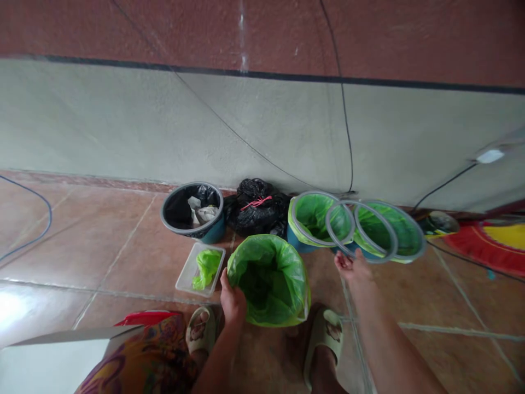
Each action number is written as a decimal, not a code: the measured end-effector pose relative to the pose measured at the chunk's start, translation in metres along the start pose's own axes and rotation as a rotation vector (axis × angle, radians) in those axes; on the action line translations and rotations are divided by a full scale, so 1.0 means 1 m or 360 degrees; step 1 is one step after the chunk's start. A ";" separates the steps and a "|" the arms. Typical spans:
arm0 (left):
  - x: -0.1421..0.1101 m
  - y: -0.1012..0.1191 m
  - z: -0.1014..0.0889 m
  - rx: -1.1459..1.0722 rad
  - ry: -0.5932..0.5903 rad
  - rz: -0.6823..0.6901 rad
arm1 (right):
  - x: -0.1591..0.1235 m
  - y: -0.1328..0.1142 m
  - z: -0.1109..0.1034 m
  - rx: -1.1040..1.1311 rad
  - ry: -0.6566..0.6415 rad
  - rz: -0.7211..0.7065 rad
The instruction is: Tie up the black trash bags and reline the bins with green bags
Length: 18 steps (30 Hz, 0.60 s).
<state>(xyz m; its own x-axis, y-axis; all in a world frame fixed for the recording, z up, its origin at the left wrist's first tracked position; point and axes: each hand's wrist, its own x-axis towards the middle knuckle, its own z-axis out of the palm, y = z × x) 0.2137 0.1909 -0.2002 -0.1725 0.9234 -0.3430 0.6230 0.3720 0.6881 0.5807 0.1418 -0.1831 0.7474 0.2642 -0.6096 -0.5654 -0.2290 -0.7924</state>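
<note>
The loose edge of the green plastic liner (268, 276) folded over the small bin between the person's feet could slip back inside if the left hand (232, 300) lets go before a ring pins it, since the film looks slack and rumpled at the rim. The grey plastic ring (361, 232) could also catch on the 2 neighbouring green-lined blue bins (318, 221) it overlaps, tipping or dragging them. The left hand's fingers are curled shut around the liner at the bin's left rim, thumb on the outside. The right hand (353, 269) reaches forward with its fingers closed lightly on the near edge of the grey ring, which hangs tilted over the bins by the wall. A clear plastic tray (185, 275) holding a folded green bag lies just beside the near bin, and a knotted black rubbish bag (256, 205) sits against the wall.
</note>
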 end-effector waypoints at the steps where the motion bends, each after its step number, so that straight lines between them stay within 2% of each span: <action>1: 0.001 0.000 0.000 0.0016 -0.0013 0.0005 | 0.004 -0.007 -0.002 0.0026 0.0025 0.0022; 5: 0.003 0.001 -0.003 0.0010 -0.0079 0.0073 | 0.000 -0.027 -0.009 0.0159 0.0136 0.0085; 9: 0.001 0.013 -0.015 0.0046 0.0007 0.0076 | -0.035 -0.031 -0.011 0.0229 0.0110 0.0040; 12: 0.001 0.034 -0.033 0.0020 0.0132 0.0122 | -0.075 -0.019 -0.003 0.0223 -0.0040 0.0018; 14: 0.003 0.053 -0.047 -0.0059 0.0193 0.0226 | -0.106 -0.007 0.006 0.0191 -0.0167 0.0026; 16: 0.006 0.074 -0.064 -0.0156 0.0184 0.0325 | -0.137 0.004 0.016 0.0050 -0.0379 0.0044; 18: 0.009 0.095 -0.082 -0.0217 0.0083 0.0382 | -0.164 0.010 0.020 -0.0146 -0.0569 0.0071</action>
<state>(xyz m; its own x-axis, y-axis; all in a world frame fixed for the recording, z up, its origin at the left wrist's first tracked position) 0.2092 0.2424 -0.0858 -0.0737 0.9890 -0.1284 0.5428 0.1478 0.8267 0.4455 0.1154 -0.0921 0.5447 0.5588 -0.6254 -0.5487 -0.3266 -0.7696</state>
